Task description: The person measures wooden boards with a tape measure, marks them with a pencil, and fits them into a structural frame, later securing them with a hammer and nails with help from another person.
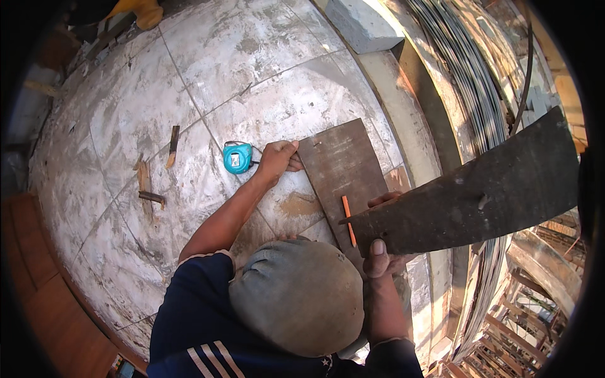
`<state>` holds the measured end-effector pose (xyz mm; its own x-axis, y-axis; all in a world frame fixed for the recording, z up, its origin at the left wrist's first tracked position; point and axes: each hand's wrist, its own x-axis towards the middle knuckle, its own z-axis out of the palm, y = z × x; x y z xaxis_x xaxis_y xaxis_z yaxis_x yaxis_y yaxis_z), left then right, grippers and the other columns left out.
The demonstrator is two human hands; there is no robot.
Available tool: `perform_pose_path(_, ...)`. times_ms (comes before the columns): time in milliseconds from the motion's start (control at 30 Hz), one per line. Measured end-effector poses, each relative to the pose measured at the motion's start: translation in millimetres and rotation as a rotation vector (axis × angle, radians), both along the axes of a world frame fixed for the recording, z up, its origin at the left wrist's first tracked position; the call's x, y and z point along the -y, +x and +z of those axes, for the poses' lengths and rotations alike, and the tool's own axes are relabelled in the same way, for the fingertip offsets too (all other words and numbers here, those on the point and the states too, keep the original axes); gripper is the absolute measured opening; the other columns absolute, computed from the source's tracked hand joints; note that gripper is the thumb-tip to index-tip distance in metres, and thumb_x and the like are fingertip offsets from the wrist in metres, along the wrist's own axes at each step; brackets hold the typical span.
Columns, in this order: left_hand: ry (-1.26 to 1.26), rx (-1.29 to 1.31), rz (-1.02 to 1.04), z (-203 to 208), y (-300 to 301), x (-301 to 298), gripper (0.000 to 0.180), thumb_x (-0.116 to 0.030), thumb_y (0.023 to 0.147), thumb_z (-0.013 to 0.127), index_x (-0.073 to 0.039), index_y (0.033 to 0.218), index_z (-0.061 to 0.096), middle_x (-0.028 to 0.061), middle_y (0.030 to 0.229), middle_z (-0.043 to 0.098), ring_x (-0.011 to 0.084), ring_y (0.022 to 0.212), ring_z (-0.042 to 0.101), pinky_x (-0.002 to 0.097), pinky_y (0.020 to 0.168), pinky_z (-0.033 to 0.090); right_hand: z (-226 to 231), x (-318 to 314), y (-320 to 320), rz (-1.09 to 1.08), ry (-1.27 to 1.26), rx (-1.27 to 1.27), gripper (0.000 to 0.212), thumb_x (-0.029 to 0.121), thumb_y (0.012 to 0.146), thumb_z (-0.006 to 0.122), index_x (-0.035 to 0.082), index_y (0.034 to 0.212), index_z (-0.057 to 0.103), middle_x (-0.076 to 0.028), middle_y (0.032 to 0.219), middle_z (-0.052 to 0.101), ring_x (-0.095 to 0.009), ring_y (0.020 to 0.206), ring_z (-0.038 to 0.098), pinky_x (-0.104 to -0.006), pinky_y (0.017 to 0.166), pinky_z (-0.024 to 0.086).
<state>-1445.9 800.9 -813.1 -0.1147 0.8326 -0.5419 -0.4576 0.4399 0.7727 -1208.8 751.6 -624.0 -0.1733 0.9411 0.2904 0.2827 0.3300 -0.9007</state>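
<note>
My left hand (279, 160) is closed at the left edge of a flat dark brown board (343, 154), with the fingers partly hidden. Between thumb and fingers, my right hand (380, 258) grips the narrow end of a long dark plank (472, 195). This plank is raised over the board's near right part and widens toward the right. An orange pencil (346, 208) lies on the board, close to the plank's narrow end. Beside my left hand, a teal tape measure (238, 157) rests on the floor. A rounded grey cloth shape (296, 296) hides the board's near end.
Small wood scraps (151, 196) lie on the stained tiled floor (126, 120) at left. A concrete block (362, 25) stands on the ledge at the far right. Long thin metal rods (469, 75) run along the right. Brown panels (57, 296) border the lower left.
</note>
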Motion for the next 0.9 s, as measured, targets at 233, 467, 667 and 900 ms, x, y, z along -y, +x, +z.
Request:
perform_pose_path(233,0.024,-0.022,-0.007,1,3,4,0.033,-0.031,0.101,0.057,0.001,0.098,0.065,0.0116,0.083,0.068,0.0190,0.069,0.069,0.0314,0.065,0.057,-24,-2,-1,0.085,-0.584,0.117,0.086,0.012,0.076,0.069,-0.003,0.150,0.030,-0.019,0.138,0.049,-0.027,0.127,0.049,-0.0386,0.106,0.039)
perform_pose_path(467,0.205,-0.643,0.069,-19,1,7,0.036,-0.025,0.099,0.053,0.005,0.118,0.061,0.0129,0.087,0.068,0.0198,0.070,0.068,0.0320,0.062,0.056,-1,-1,60,-0.081,-0.522,-0.025,0.098,0.029,0.071,0.070,0.000,0.154,0.028,-0.020,0.135,0.053,-0.030,0.118,0.058,-0.0391,0.099,0.048)
perform_pose_path(667,-0.040,-0.161,0.076,4,8,4,0.039,-0.034,0.101,0.054,0.003,0.108,0.062,0.0131,0.087,0.069,0.0191,0.070,0.068,0.0323,0.063,0.056,-10,-25,79,-0.125,-0.705,-0.395,0.069,0.034,0.077,0.065,0.000,0.133,0.045,-0.020,0.098,0.064,-0.029,0.076,0.069,-0.0405,0.063,0.060)
perform_pose_path(900,-0.032,0.080,0.054,13,-1,5,0.049,-0.041,0.104,0.050,0.007,0.103,0.063,0.0165,0.088,0.069,0.0230,0.073,0.069,0.0325,0.067,0.059,-46,5,36,0.127,-0.861,-0.174,0.095,0.030,0.066,0.067,-0.003,0.149,0.036,-0.017,0.141,0.050,-0.027,0.131,0.047,-0.0357,0.111,0.034)
